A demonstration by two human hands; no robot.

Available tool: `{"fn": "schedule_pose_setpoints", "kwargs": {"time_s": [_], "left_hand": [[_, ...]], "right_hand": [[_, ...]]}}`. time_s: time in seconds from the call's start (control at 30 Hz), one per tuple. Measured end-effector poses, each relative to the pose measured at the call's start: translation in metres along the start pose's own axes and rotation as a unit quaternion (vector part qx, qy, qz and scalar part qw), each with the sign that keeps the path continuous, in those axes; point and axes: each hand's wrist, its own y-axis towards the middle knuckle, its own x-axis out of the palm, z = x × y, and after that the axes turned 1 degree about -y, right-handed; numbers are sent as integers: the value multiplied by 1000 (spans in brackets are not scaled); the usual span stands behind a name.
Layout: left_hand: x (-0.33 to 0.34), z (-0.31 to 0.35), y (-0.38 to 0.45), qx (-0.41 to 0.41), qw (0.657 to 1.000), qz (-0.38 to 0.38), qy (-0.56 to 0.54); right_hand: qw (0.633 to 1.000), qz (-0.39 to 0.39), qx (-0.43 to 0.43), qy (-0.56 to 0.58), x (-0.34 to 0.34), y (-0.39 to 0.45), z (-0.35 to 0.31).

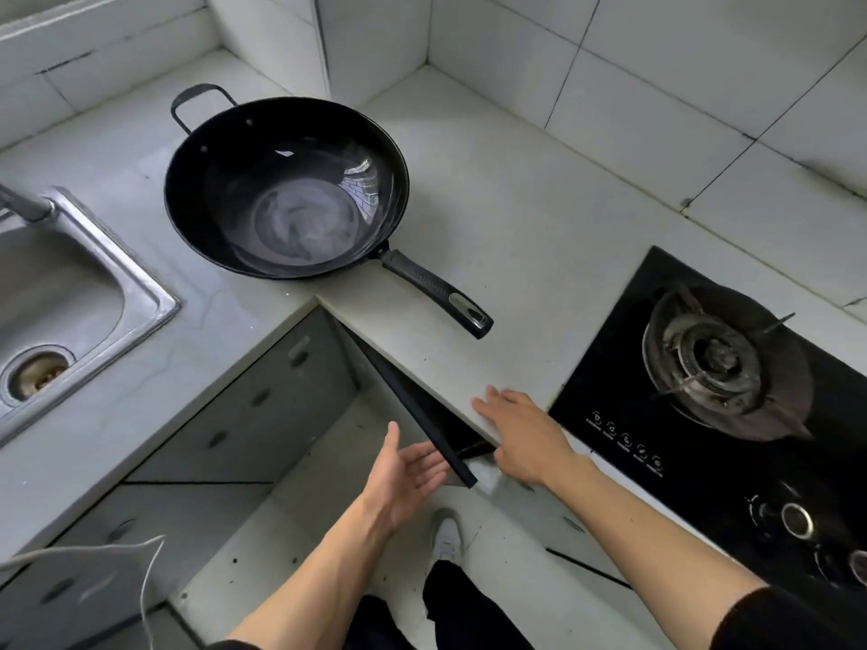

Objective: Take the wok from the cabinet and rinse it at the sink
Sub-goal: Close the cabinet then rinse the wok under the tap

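Two hands empty: wok [286,187] sits on countertop [492,255] beside sink [70,293], cabinet door [422,415] ajar. Left hand [408,471], fingers relaxed, touches door edge; right hand [520,433] flat on counter. Advise: shut door, then lift wok by long handle [436,293] w/ firm grip.

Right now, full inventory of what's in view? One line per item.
wok: 1, black, on the countertop corner between sink and stove, long handle toward the stove
countertop: 1, white, L-shaped
sink: 1, steel, left, drain visible
faucet: 1, grey, at the sink's back edge, partly cut off
gas stove: 1, black, right, one burner fully visible
cabinet door: 1, dark-edged, ajar under the countertop
cable: 1, white, lower left
shoe: 1, white, on the floor
left hand: open, at the door's edge
right hand: open, on the countertop edge
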Motion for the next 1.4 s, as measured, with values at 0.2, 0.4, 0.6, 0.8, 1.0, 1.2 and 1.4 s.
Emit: {"fn": "schedule_pose_setpoints", "kwargs": {"time_s": [0.2, 0.4, 0.6, 0.8, 1.0, 1.2, 1.4], "left_hand": [[22, 4, 7, -16, 996, -38, -82], [42, 1, 11, -14, 990, -42, -134], [55, 3, 13, -12, 987, -40, -156], [68, 6, 10, 2, 985, -36, -171], [64, 6, 11, 0, 989, -37, -141], [56, 8, 4, 10, 998, -57, 9], [47, 14, -14, 68, 988, -9, 140]], "right_hand": [[1000, 2, -4, 20, -2, -2, 4], [1000, 6, 2, 24, 1, -5, 4], [1000, -1, 6, 30, -1, -4, 5], [999, 4, 12, 33, 4, -3, 6], [1000, 1, 7, 24, 4, -2, 8], [1000, -13, 3, 25, -1, 1, 8], [1000, -1, -6, 12, 6, -4, 4]]}}
